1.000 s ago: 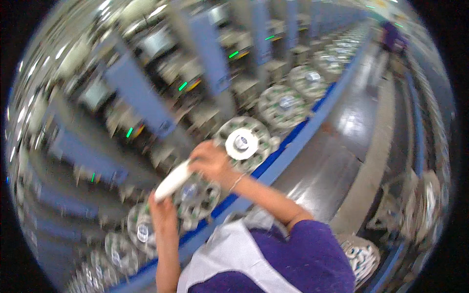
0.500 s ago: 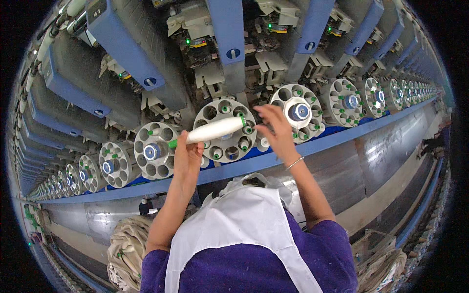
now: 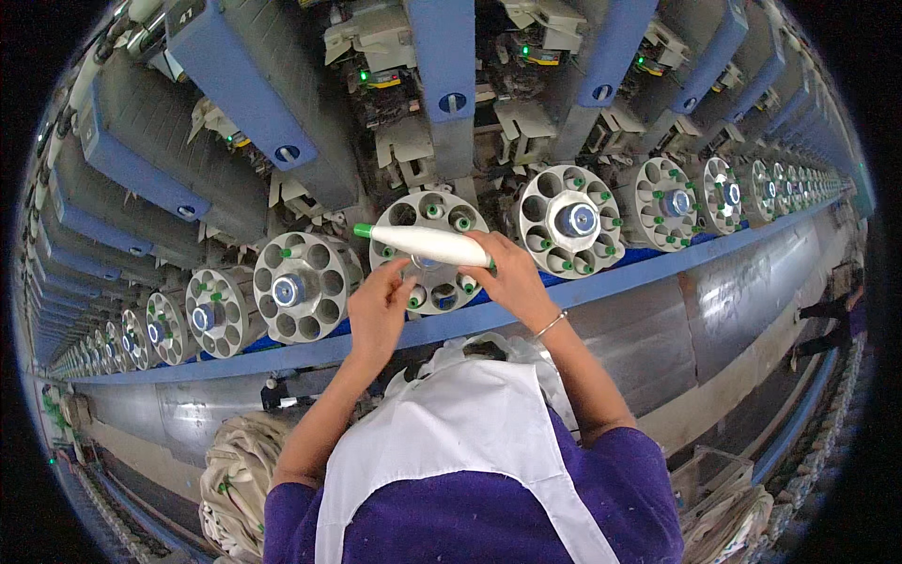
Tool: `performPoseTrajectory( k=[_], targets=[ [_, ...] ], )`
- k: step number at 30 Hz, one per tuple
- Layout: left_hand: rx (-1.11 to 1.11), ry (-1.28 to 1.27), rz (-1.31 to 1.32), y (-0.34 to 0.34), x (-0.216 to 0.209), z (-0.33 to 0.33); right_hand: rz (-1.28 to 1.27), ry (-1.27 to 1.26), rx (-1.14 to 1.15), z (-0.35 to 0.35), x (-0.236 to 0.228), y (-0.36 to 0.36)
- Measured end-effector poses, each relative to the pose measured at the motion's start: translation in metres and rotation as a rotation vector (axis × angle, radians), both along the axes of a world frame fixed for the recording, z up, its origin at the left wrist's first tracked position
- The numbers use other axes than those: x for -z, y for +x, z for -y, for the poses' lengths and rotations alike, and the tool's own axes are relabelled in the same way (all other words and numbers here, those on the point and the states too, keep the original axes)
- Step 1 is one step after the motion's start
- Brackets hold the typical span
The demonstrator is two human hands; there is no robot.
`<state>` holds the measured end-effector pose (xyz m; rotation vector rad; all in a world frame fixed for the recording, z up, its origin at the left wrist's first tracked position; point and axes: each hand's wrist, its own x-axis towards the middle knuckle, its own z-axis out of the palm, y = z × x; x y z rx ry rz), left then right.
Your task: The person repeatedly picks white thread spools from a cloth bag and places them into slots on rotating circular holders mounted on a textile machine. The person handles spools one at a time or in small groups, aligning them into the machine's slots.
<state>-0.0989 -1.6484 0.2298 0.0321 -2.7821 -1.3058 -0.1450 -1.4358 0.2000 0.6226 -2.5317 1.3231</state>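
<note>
A white yarn bobbin (image 3: 425, 245) with a green tip at its left end lies almost level in front of me, above a round grey magazine (image 3: 386, 212). My right hand (image 3: 513, 271) is closed around the bobbin's right end, with the fingers over the top. Just below and left of the bobbin, my left hand (image 3: 375, 308) has its fingers curled together near the magazine's lower left edge; any thread between them is too fine to make out. Several pockets of this magazine hold green-tipped bobbins. Part of its hub is hidden behind the held bobbin.
More round magazines stand in a row on both sides, such as the left one (image 3: 266, 255) and the right one (image 3: 534, 234). A blue rail (image 3: 432, 327) runs below them. Blue and grey machine units (image 3: 442, 56) rise behind. Beige cloth bundles (image 3: 246, 470) sit at lower left.
The bobbin has passed from my left hand to my right, its tilt now falling to the right. My left hand has let go and sits lower, fingers curled.
</note>
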Motion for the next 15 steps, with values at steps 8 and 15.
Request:
performPoseTrajectory(
  k=[8, 15],
  targets=[
    [0.398, -0.713, -0.569, -0.024, 0.008, -0.023, -0.021, 0.120, 0.027, 0.019, 0.009, 0.021],
    [0.683, -0.963, -0.609, -0.027, 0.000, -0.041, -0.049, 0.186, 0.067, 0.010, 0.020, 0.034]
  ],
)
